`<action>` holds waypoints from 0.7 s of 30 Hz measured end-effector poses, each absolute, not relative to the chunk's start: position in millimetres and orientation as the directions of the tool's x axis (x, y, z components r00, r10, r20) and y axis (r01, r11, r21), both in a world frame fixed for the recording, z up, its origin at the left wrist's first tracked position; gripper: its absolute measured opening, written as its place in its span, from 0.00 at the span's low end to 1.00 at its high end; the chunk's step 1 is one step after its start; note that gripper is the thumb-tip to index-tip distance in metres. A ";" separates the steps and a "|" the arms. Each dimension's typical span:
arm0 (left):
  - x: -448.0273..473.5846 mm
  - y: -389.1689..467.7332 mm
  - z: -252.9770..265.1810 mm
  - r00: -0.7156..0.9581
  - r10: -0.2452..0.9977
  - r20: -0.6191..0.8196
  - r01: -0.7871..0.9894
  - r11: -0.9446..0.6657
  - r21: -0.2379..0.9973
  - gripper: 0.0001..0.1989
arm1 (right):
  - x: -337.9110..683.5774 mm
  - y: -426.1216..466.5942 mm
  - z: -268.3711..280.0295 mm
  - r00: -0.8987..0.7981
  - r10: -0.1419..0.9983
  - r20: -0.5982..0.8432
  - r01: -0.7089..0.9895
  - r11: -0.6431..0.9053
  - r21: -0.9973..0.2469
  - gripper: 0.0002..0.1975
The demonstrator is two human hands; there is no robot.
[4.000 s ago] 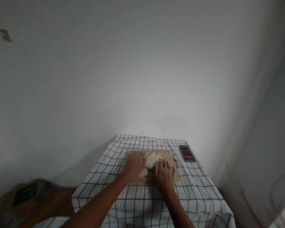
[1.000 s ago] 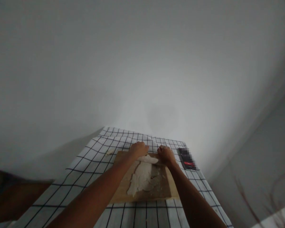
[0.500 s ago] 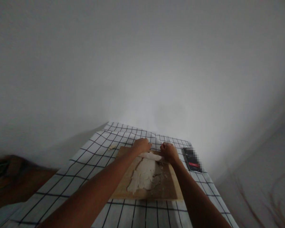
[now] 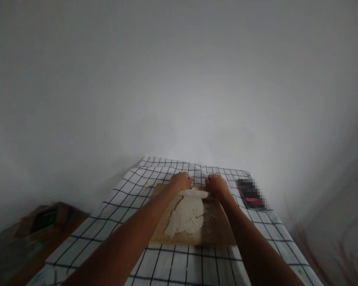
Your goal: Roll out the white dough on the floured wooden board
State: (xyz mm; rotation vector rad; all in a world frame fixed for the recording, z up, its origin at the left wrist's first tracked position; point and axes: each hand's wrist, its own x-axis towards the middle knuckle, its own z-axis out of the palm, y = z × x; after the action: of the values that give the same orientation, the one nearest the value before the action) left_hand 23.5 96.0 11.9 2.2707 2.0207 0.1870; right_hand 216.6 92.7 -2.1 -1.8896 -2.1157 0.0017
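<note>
A thin, uneven sheet of pale dough [image 4: 185, 217] lies on a wooden board [image 4: 219, 234]. Across the dough's far edge rests a rolling pin [image 4: 195, 193], whitish as if coated with flour or dough. My left hand [image 4: 181, 181] is closed around its left end, and my right hand [image 4: 217, 185] grips the right end. The fingers' undersides and the pin's ends are hidden by the hands. Small crumbs of dough dot the board's right side.
A checked white cloth [image 4: 119, 204] covers the table. A dark, partly blurred flat item [image 4: 250, 194] lies right of the board, and a small pale scrap [image 4: 149, 184] to its left. An open cardboard box [image 4: 44, 220] stands low at left; a wall rises behind.
The view has turned slightly, so the table appears further right and more of the box shows. The rolling pin lies a little more level, still in both hands near the dough's far edge.
</note>
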 end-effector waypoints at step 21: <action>23.7 84.4 11.1 0.175 0.981 0.079 0.970 -0.186 0.159 0.22 | 218.9 65.8 3.1 -0.226 0.965 0.134 0.971 0.235 -0.054 0.13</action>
State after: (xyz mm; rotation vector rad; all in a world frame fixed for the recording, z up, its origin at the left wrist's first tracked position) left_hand 23.7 84.4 11.1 2.3515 1.9569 0.2509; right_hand 218.9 65.8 3.1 -1.8609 -2.3554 -0.0614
